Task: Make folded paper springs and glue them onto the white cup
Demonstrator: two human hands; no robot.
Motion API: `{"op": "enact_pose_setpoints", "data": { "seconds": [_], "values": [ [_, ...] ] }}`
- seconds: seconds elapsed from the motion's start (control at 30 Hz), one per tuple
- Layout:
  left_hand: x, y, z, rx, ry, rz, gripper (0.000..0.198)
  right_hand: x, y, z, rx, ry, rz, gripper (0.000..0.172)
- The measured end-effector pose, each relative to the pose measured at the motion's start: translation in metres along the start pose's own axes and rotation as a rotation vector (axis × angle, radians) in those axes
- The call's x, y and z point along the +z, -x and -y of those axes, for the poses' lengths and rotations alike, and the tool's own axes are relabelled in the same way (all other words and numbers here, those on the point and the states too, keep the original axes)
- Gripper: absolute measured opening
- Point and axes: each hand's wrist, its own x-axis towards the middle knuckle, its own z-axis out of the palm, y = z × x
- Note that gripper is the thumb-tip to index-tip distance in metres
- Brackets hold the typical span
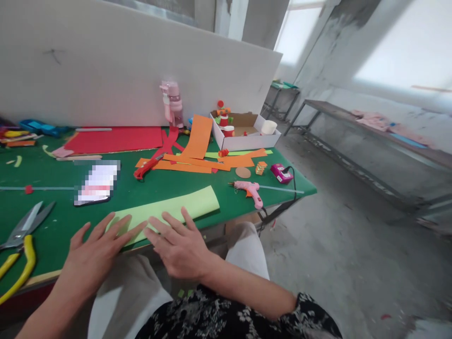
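A long light-green sheet of paper point(176, 206) lies along the front edge of the green table, its right end curling up slightly. My left hand point(102, 245) is spread over the sheet's left end, fingers apart. Beside it, my right hand point(178, 238) rests on the lower middle of the paper with its fingers stretched out. The two hands nearly meet at the index fingers. Beyond the paper lies a phone point(99, 182) with a blurred screen. To the left are open shears point(24, 235) with yellow handles.
A pink glue gun point(250, 189) lies at the right, near a purple box point(281, 173) with a cord. Behind are orange paper strips point(197, 141), a red cutter point(148, 167), red sheets point(116, 140), a pink bottle point(173, 103) and a white box point(247, 141) with small crafts.
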Motion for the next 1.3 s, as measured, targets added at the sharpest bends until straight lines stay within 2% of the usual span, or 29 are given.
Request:
{"op": "enact_pose_setpoints", "data": {
  "seconds": [0.07, 0.17, 0.2, 0.23, 0.3, 0.4, 0.53, 0.73, 0.9, 1.17, 1.3],
  "values": [
    [-0.002, -0.001, 0.0, -0.002, 0.016, 0.005, 0.07, 0.002, 0.007, -0.006, 0.132, -0.06, -0.102, 0.039],
    [-0.004, -0.001, -0.003, 0.002, 0.007, 0.002, 0.073, -0.005, 0.025, -0.035, 0.527, -0.127, -0.374, 0.029],
    [-0.005, -0.002, -0.004, 0.001, -0.012, -0.003, 0.072, -0.009, 0.029, -0.046, 0.647, -0.136, -0.429, 0.026],
    [-0.006, -0.002, -0.005, -0.003, -0.034, -0.009, 0.072, -0.012, 0.033, -0.056, 0.743, -0.147, -0.435, 0.025],
    [-0.009, -0.003, -0.008, -0.011, -0.061, -0.012, 0.073, -0.018, 0.036, -0.07, 0.849, -0.186, -0.351, 0.025],
    [-0.015, -0.002, -0.01, -0.011, -0.043, 0.012, 0.075, -0.021, 0.032, -0.078, 0.887, -0.231, -0.209, 0.022],
    [-0.02, 0.002, -0.013, -0.022, -0.045, 0.06, 0.076, -0.021, 0.026, -0.078, 0.915, -0.161, -0.125, 0.021],
    [-0.011, 0.007, -0.01, -0.035, 0.009, 0.081, 0.075, -0.022, 0.022, -0.081, 0.918, -0.088, -0.029, 0.024],
    [-0.002, 0.007, -0.009, -0.065, 0.03, 0.051, 0.076, -0.022, 0.021, -0.082, 0.905, -0.07, -0.017, 0.023],
    [-0.017, 0.005, -0.01, -0.025, 0.006, 0.081, 0.068, -0.02, 0.025, -0.081, 0.891, -0.08, -0.044, 0.023],
    [-0.006, 0.006, -0.005, -0.025, 0.026, 0.065, 0.07, -0.019, 0.024, -0.079, 0.882, -0.055, -0.027, 0.022]
  ]
}}
